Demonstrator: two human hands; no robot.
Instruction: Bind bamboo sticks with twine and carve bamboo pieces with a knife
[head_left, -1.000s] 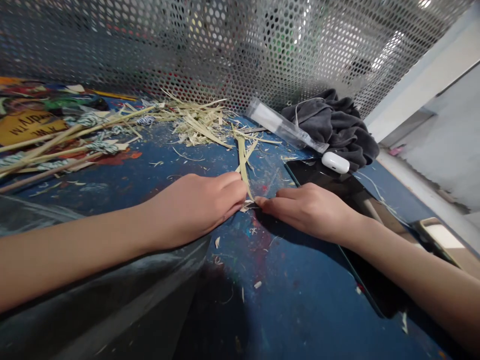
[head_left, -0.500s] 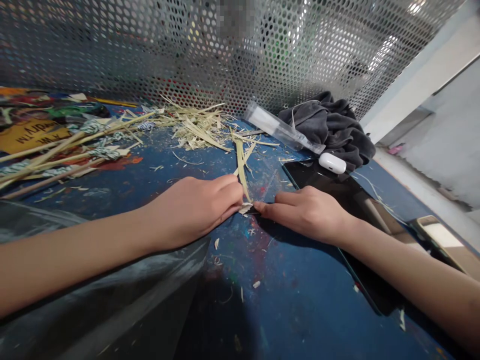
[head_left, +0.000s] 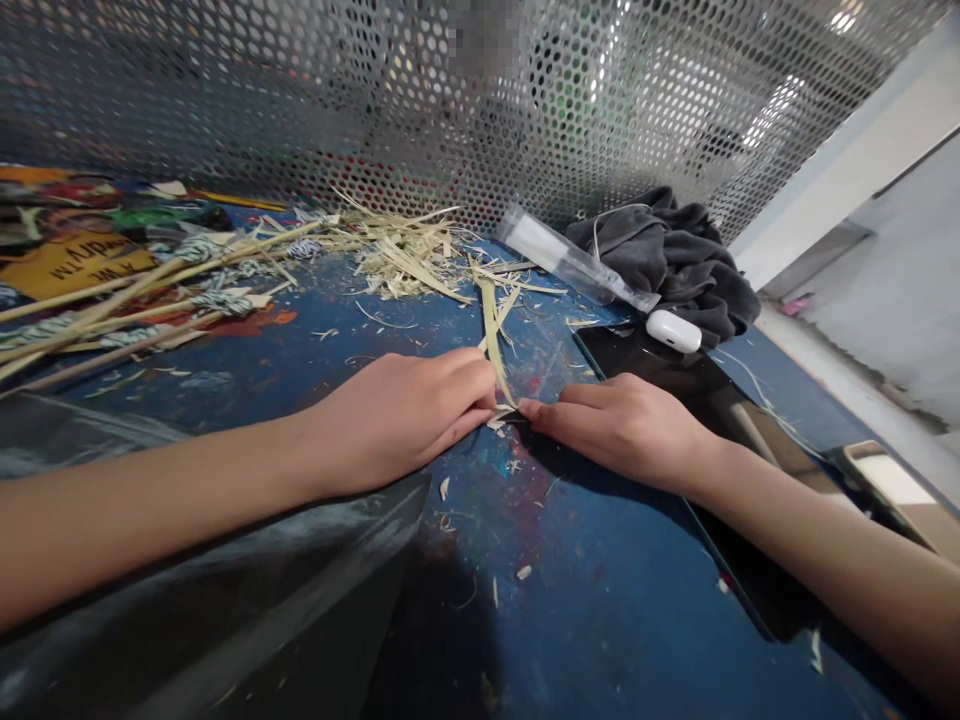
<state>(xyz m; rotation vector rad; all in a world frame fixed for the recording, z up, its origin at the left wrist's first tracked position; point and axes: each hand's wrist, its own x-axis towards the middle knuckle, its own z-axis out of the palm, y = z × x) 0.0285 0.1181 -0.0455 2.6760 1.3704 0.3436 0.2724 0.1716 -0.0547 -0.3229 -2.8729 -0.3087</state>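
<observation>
My left hand [head_left: 420,410] is closed low over the blue table [head_left: 585,600], its fingertips pressed on the near end of a pale, flat plant strip [head_left: 492,325]. Facing it, my right hand [head_left: 622,420] is closed too, with the index finger and thumb around a small dark piece [head_left: 514,416] that may be a blade; most of it is hidden. The fingertips of both hands are a short gap apart. Small pale shavings lie under and around them.
Behind are a heap of shavings [head_left: 409,255], a clear plastic packet [head_left: 562,260], a dark cloth [head_left: 667,255] and a white case [head_left: 673,331]. Bound sticks [head_left: 150,285] lie left. A black tablet [head_left: 675,380] and a phone [head_left: 892,485] sit right; dark sheeting [head_left: 300,600] is near left.
The view has shifted slightly, so the scene sits a little further right. Both hands keep nearly the same place on the table, with small finger movement at the strip's end.
</observation>
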